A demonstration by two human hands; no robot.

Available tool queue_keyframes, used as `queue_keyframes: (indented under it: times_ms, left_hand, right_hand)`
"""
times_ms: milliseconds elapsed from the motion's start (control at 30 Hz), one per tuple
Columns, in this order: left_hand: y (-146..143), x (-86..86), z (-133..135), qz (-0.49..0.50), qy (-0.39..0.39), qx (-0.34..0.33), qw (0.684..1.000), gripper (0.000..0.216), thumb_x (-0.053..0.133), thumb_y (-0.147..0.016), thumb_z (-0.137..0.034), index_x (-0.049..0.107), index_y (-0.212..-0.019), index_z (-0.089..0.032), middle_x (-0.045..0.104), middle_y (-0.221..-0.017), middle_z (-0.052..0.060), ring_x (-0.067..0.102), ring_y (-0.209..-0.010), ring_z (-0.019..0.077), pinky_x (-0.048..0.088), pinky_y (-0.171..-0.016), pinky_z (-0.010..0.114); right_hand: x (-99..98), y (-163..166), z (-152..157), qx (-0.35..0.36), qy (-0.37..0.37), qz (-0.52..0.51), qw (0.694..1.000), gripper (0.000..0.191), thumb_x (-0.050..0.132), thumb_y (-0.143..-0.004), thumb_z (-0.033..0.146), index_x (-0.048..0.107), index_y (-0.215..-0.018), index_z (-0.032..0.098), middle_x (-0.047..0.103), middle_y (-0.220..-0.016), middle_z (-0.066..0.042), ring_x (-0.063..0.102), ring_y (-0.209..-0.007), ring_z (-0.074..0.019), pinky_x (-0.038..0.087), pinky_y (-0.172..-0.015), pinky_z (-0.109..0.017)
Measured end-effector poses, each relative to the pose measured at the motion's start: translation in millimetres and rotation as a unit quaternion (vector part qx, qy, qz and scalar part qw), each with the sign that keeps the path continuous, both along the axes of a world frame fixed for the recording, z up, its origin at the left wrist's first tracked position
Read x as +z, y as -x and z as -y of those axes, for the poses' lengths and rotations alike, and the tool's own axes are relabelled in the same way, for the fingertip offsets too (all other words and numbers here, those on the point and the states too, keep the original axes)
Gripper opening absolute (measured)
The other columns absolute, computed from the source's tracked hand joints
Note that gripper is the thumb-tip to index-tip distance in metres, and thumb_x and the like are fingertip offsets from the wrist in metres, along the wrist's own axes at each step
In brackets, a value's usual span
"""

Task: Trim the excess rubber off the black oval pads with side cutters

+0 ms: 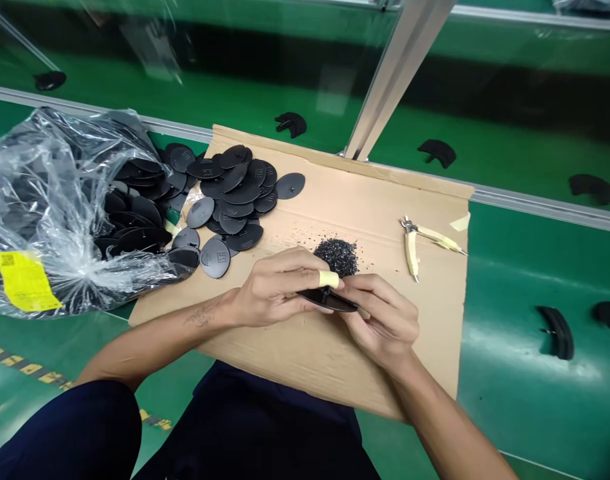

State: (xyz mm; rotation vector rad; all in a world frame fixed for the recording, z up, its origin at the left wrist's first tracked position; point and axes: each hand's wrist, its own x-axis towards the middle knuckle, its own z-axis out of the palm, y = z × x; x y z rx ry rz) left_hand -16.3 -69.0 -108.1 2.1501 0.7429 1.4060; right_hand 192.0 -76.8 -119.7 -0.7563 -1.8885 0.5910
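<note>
Between my two hands is a black oval plastic disc (337,303), tilted so that its edge faces me. My left hand (279,287) grips its left end, with yellow tape wrapped round one fingertip. My right hand (382,317) pinches the right end; its fingertips meet the left ones at the disc. Just beyond the hands lies a small heap of black plastic scraps (336,256). Yellow-handled side cutters (412,245) rest with their handles apart, to the right of the heap. A pile of similar black discs (245,190) spreads over the back left.
Under everything lies a cardboard sheet (265,353) on the green surface. At left, a clear plastic bag (79,220) with a yellow label holds more black discs. Behind the cardboard stand a metal post (395,80) and a transparent panel. A curved black part (557,333) lies at right.
</note>
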Motion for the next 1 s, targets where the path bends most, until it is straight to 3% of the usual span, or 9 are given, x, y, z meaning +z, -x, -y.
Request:
queue_keyframes:
  times_ms: [200,367,500,600,667,800,1000]
  left_hand:
    - [-0.4,0.7,0.6,-0.010,-0.014,-0.002,1.000,0.016,0.063,-0.100,-0.020,0.070,-0.114,-0.016,0.074,-0.099,0.010,0.069,-0.089,0.0154,0.060,-0.077,0.030]
    - [0.2,0.2,1.9,-0.005,-0.016,0.020,1.000,0.012,0.067,-0.098,-0.021,0.071,-0.109,-0.016,0.073,-0.095,0.008,0.069,-0.085,0.0143,0.060,-0.073,0.028]
    - [0.3,2.0,1.4,-0.014,-0.003,0.010,1.000,0.018,0.070,-0.096,-0.029,0.072,-0.110,-0.017,0.072,-0.093,0.007,0.068,-0.083,0.0149,0.060,-0.073,0.029]
    - [-0.7,0.9,-0.2,-0.012,0.019,-0.023,0.999,0.028,0.070,-0.096,-0.036,0.071,-0.118,-0.018,0.073,-0.099,0.010,0.070,-0.093,0.0188,0.062,-0.082,0.034]
    - [-1.4,-1.6,-0.8,-0.001,0.032,-0.036,0.999,0.028,0.066,-0.099,-0.031,0.069,-0.124,-0.019,0.073,-0.104,0.011,0.071,-0.100,0.0195,0.062,-0.086,0.035]
    - [-0.8,-5.9,-0.6,-0.001,0.010,-0.003,1.000,0.027,0.068,-0.097,-0.021,0.069,-0.124,-0.019,0.074,-0.101,0.009,0.072,-0.090,0.0151,0.060,-0.076,0.027]
    - [1.1,-4.5,0.0,-0.037,-0.037,0.036,0.998,0.018,0.067,-0.095,-0.012,0.071,-0.111,-0.017,0.074,-0.093,0.007,0.068,-0.084,0.0147,0.058,-0.072,0.028]
  right_hand:
    - [0.9,0.6,-0.2,0.000,0.002,0.006,1.000,0.035,0.072,-0.086,0.005,0.078,-0.115,0.024,0.077,-0.097,-0.007,0.074,-0.080,-0.0171,0.063,-0.065,-0.027]
    - [-0.3,0.3,-0.8,0.004,0.003,0.009,1.000,0.032,0.072,-0.088,0.007,0.077,-0.115,0.024,0.077,-0.097,-0.007,0.074,-0.080,-0.0175,0.063,-0.064,-0.028]
    - [-0.7,1.0,-0.1,0.015,0.008,-0.004,1.000,0.031,0.071,-0.089,0.008,0.078,-0.115,0.024,0.078,-0.099,-0.008,0.074,-0.080,-0.0173,0.063,-0.063,-0.028]
    - [2.0,-0.7,-2.3,0.021,0.029,-0.026,0.999,0.029,0.071,-0.089,0.009,0.079,-0.112,0.025,0.078,-0.099,-0.007,0.074,-0.080,-0.0169,0.063,-0.065,-0.028]
    - [5.1,-3.4,-6.1,0.039,0.050,-0.021,0.998,0.027,0.073,-0.089,0.011,0.079,-0.112,0.025,0.078,-0.100,-0.007,0.075,-0.082,-0.0176,0.064,-0.068,-0.029]
    - [10.1,-8.1,-13.8,0.075,0.060,0.017,0.995,0.030,0.081,-0.085,0.021,0.078,-0.115,0.023,0.078,-0.105,-0.009,0.075,-0.087,-0.0197,0.065,-0.074,-0.033]
    - [15.1,-7.9,-11.5,0.045,0.011,0.011,0.999,0.028,0.078,-0.087,0.015,0.077,-0.114,0.024,0.077,-0.099,-0.007,0.074,-0.084,-0.0189,0.064,-0.072,-0.034]
